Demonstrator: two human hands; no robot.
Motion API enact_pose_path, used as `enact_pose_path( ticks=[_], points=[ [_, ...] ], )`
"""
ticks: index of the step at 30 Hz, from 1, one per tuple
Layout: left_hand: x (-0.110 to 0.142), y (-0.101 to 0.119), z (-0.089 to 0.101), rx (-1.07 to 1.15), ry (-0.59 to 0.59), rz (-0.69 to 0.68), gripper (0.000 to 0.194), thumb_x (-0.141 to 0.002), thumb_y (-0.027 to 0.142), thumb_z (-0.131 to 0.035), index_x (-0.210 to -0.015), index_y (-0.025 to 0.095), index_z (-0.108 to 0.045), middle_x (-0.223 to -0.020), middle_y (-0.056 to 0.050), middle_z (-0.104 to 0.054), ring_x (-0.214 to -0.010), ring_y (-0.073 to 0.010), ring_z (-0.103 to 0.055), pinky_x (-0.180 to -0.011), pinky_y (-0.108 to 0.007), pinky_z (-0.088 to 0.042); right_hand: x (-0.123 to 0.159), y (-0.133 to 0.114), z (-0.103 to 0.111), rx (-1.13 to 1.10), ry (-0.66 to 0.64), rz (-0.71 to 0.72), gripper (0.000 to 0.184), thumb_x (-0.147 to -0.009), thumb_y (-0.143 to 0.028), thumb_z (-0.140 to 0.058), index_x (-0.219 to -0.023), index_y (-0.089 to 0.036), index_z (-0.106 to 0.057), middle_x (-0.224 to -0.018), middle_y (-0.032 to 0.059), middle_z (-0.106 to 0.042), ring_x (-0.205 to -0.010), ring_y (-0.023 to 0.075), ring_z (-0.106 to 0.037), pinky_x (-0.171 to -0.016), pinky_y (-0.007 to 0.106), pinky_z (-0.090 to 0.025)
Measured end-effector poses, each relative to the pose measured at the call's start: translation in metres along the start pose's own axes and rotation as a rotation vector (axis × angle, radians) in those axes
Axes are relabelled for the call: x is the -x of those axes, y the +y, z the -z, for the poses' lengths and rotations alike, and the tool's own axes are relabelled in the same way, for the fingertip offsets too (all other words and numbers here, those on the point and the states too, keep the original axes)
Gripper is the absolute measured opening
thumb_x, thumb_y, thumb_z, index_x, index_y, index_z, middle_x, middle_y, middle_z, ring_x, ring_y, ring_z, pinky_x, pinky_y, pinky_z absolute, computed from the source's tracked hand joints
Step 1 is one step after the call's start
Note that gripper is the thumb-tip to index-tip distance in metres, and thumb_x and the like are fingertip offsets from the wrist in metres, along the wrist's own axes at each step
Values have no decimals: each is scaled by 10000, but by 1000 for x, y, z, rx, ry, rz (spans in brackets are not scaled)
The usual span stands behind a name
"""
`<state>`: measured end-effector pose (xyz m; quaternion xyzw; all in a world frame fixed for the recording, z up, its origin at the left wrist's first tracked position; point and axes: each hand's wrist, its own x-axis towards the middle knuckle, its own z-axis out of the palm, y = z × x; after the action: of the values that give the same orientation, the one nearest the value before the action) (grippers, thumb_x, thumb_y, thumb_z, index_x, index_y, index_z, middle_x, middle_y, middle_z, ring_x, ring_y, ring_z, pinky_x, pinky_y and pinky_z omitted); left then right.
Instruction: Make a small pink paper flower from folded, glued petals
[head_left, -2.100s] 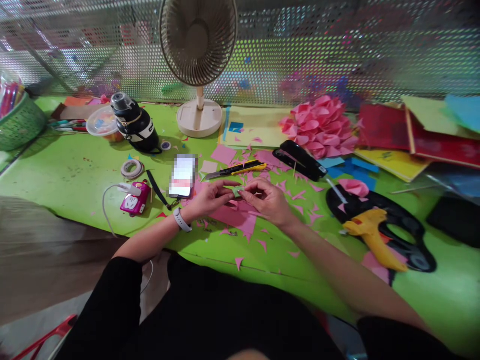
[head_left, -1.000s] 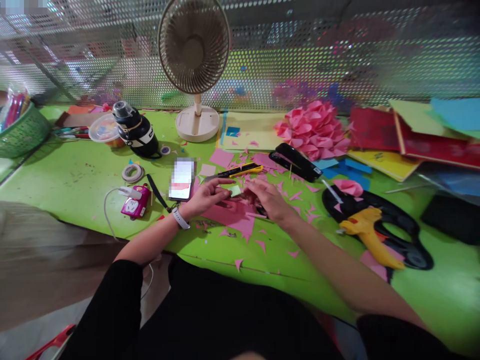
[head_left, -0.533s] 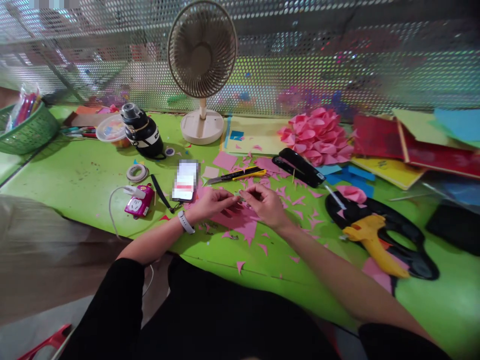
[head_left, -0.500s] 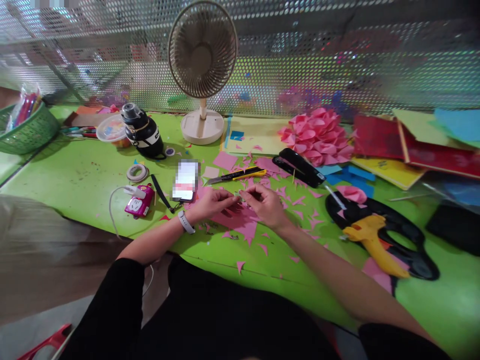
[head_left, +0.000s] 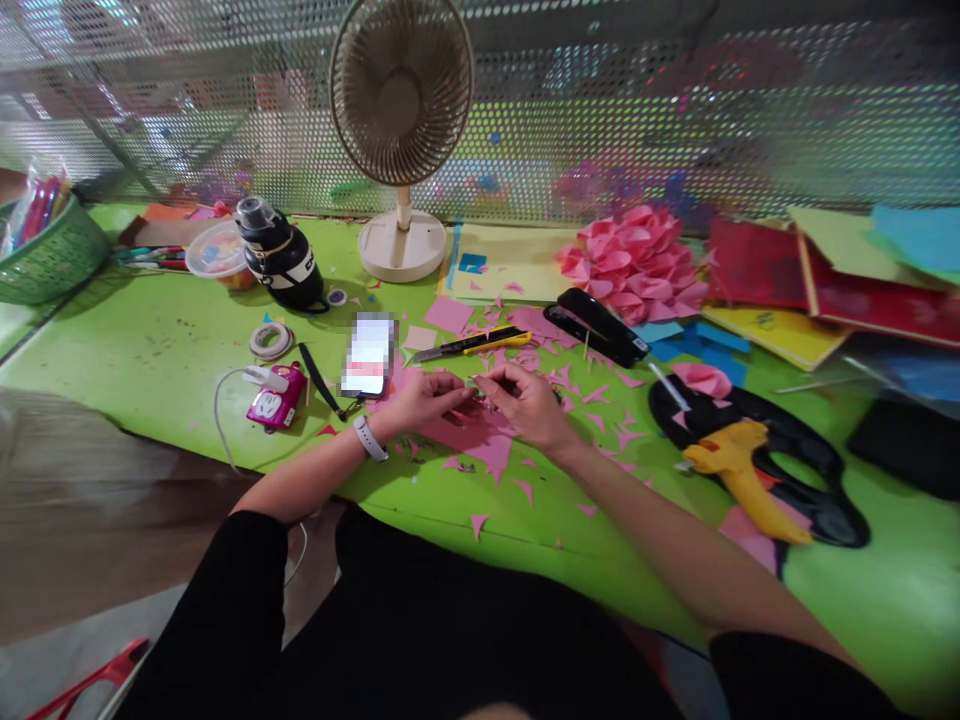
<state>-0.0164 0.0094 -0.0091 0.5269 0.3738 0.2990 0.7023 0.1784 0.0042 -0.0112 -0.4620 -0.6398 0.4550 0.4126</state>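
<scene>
My left hand (head_left: 431, 402) and my right hand (head_left: 525, 403) meet over the table's front half, fingertips almost touching. Both are closed in a pinch around something small and pale, too tiny to name. Beneath them lies a sheet of pink paper (head_left: 491, 447) with a jagged edge. Pink paper scraps (head_left: 598, 394) are scattered around, mostly right of my hands. Just beyond my fingers rests a yellow and black utility knife (head_left: 480, 345). A black stapler (head_left: 596, 327) sits farther right, in front of a pink paper flower ball (head_left: 637, 265).
A phone (head_left: 369, 355), a tape roll (head_left: 271, 341) and a pink power adapter (head_left: 276, 398) lie to the left. Behind stand a black bottle (head_left: 279, 262) and a fan (head_left: 403, 245). A yellow glue gun (head_left: 739, 470) rests on a black holder (head_left: 840, 500) at right.
The view has shifted slightly, so things sit a little higher and further left. Both hands keep almost the same pinching pose over the pink paper.
</scene>
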Motion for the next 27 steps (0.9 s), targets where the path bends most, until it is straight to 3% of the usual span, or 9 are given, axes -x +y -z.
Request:
enact_pose_path(
  ticks=[5, 10, 18, 27],
  points=[
    [0, -3, 1, -1, -12, -15, 492, -823, 569, -714, -923, 89, -670, -912, -129, -765, -754, -134, -742, -668, -242, -611, 2, 1, -2, 32, 36, 24, 371, -878, -571, -660, -784, -214, -632, -705, -1, -613, -643, 154, -546, -591, 296, -442],
    [-1, -3, 2, -107, -18, -78, 469, -829, 563, -712, -814, 98, -645, -794, -81, -734, -672, -104, -705, -638, -215, -591, 3, 1, -2, 55, 41, 35, 385, -889, -577, -644, -757, -217, -605, -685, -5, -589, -627, 151, -524, -583, 295, -424],
    [-2, -5, 3, -60, -45, -55, 502, -796, 593, -725, -820, 101, -627, -814, -88, -748, -692, -113, -717, -649, -222, -595, 3, 0, -2, 52, 30, 19, 417, -883, -611, -630, -754, -216, -589, -671, -15, -561, -618, 147, -509, -587, 290, -405],
    [-1, 2, 3, -1, -36, -17, 525, -751, 612, -751, -810, 109, -611, -811, -94, -759, -662, -109, -718, -617, -207, -591, 4, -9, -1, 238, -37, 61, 423, -986, -560, -438, -707, -243, -434, -633, -17, -478, -595, 162, -458, -600, 314, -356]
  ],
)
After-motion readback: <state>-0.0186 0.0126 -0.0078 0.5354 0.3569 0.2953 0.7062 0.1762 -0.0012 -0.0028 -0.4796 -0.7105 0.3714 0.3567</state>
